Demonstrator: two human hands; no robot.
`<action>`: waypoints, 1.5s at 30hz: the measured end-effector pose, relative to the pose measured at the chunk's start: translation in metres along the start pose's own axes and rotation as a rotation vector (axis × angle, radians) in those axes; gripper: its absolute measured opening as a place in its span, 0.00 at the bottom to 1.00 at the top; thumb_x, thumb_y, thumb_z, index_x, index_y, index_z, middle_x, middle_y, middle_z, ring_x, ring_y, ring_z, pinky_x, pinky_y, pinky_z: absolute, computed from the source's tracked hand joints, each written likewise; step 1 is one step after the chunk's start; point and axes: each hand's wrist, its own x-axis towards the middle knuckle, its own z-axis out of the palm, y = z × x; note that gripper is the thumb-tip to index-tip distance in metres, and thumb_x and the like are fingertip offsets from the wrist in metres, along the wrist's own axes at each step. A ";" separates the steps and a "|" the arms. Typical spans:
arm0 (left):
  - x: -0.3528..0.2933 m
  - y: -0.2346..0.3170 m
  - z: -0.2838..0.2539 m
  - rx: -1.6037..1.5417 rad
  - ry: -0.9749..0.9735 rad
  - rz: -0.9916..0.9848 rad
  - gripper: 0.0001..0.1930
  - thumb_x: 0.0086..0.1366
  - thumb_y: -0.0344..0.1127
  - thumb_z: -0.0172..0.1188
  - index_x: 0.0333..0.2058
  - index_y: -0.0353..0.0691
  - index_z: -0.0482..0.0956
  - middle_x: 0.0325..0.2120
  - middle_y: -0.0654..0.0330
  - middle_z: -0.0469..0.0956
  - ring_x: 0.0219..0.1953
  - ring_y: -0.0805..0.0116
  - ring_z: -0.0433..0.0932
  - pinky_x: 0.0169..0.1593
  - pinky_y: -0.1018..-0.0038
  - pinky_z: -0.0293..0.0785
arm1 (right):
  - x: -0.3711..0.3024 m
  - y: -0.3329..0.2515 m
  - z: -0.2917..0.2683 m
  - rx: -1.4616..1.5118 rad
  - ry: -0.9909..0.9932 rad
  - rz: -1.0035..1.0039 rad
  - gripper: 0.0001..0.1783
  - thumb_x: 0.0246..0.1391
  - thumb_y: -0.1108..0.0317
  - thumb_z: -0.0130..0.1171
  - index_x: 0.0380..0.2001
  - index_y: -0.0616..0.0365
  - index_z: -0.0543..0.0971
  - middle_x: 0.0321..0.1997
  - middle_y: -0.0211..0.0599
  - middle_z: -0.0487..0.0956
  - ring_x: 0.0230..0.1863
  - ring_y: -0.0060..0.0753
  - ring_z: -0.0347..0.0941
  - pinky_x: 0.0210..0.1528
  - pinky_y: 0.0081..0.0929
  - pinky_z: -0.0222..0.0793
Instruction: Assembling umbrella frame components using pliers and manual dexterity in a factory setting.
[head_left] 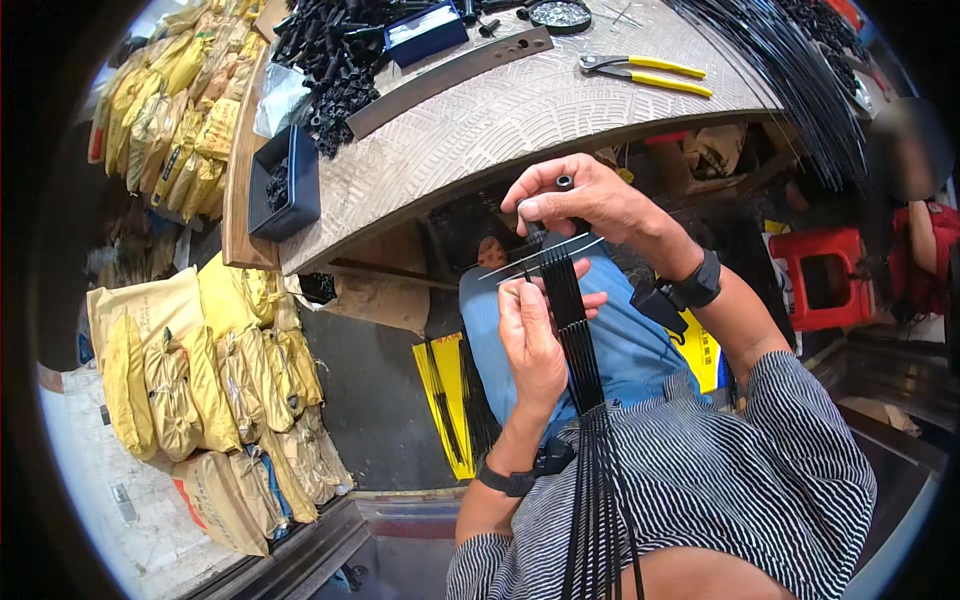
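Note:
My left hand [532, 345] is closed around a bundle of thin black cables [582, 365], whose lower lengths run down over my striped shirt. Across the bundle's upper end lies a thin metal strip [500, 271], just above my left fingers. Over it, my right hand [590, 200] is closed, thumb against the fingers, on a small black cylindrical piece [565, 183] that sticks up between them. Another dark part shows below the right fingertips, close to the cable ends; whether it is the same piece I cannot tell.
On the bench [460, 115] lie yellow-handled pliers [645, 75], a long metal bar [450, 80], a pile of black parts [330, 60] and a blue bin [285, 185]. Yellow-wrapped bundles [190, 370] stack at left. A red stool [825, 275] and another person [925, 240] are at right.

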 end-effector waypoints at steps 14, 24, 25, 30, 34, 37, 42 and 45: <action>-0.018 0.001 0.014 -0.012 0.021 0.125 0.18 0.66 0.36 0.42 0.51 0.42 0.50 0.42 0.39 0.70 0.32 0.56 0.79 0.34 0.70 0.78 | -0.005 -0.001 0.023 0.076 -0.005 0.011 0.10 0.42 0.66 0.64 0.27 0.59 0.76 0.19 0.23 0.71 0.16 0.10 0.60 0.17 0.09 0.56; -0.013 0.000 0.012 0.007 0.027 0.113 0.17 0.65 0.38 0.43 0.47 0.40 0.50 0.40 0.38 0.71 0.30 0.57 0.79 0.31 0.71 0.79 | -0.008 0.000 0.022 -0.068 -0.045 -0.096 0.10 0.41 0.66 0.65 0.27 0.60 0.77 0.21 0.24 0.74 0.22 0.10 0.65 0.22 0.09 0.60; -0.013 0.001 0.012 0.008 0.027 0.112 0.17 0.65 0.38 0.43 0.47 0.40 0.50 0.40 0.38 0.71 0.30 0.57 0.79 0.31 0.71 0.79 | -0.008 -0.001 0.023 -0.066 -0.044 -0.096 0.10 0.41 0.66 0.65 0.27 0.60 0.77 0.21 0.24 0.74 0.22 0.10 0.65 0.22 0.09 0.60; -0.013 0.000 0.011 0.030 0.017 0.128 0.19 0.65 0.38 0.44 0.48 0.39 0.49 0.39 0.38 0.71 0.30 0.57 0.79 0.32 0.71 0.79 | -0.007 -0.002 0.021 -0.151 -0.095 -0.148 0.12 0.39 0.65 0.67 0.25 0.59 0.78 0.21 0.24 0.74 0.23 0.12 0.67 0.25 0.12 0.63; -0.012 0.007 0.015 -0.047 0.018 0.086 0.16 0.66 0.33 0.42 0.48 0.38 0.48 0.39 0.39 0.71 0.33 0.58 0.78 0.38 0.70 0.77 | -0.006 -0.002 0.018 -0.124 -0.108 -0.172 0.12 0.39 0.65 0.66 0.25 0.59 0.78 0.22 0.25 0.75 0.24 0.12 0.67 0.26 0.11 0.62; -0.010 0.010 0.012 -0.030 0.045 0.055 0.17 0.66 0.33 0.42 0.49 0.37 0.49 0.39 0.39 0.72 0.33 0.57 0.78 0.38 0.69 0.77 | -0.008 -0.002 0.020 -0.099 -0.064 -0.133 0.12 0.39 0.64 0.66 0.25 0.59 0.78 0.22 0.25 0.75 0.25 0.12 0.67 0.27 0.11 0.63; -0.009 0.008 0.011 -0.053 0.060 0.052 0.16 0.66 0.34 0.43 0.48 0.36 0.51 0.36 0.40 0.73 0.32 0.57 0.78 0.37 0.70 0.76 | -0.012 -0.004 0.026 -0.116 0.003 -0.203 0.10 0.40 0.66 0.66 0.26 0.58 0.78 0.23 0.25 0.75 0.25 0.13 0.68 0.28 0.13 0.64; -0.006 0.008 0.011 -0.095 0.057 0.061 0.15 0.65 0.33 0.43 0.47 0.36 0.52 0.37 0.41 0.73 0.32 0.57 0.78 0.37 0.69 0.77 | -0.011 -0.003 0.025 -0.162 -0.017 -0.288 0.09 0.43 0.66 0.64 0.27 0.59 0.78 0.23 0.27 0.75 0.25 0.13 0.68 0.27 0.13 0.64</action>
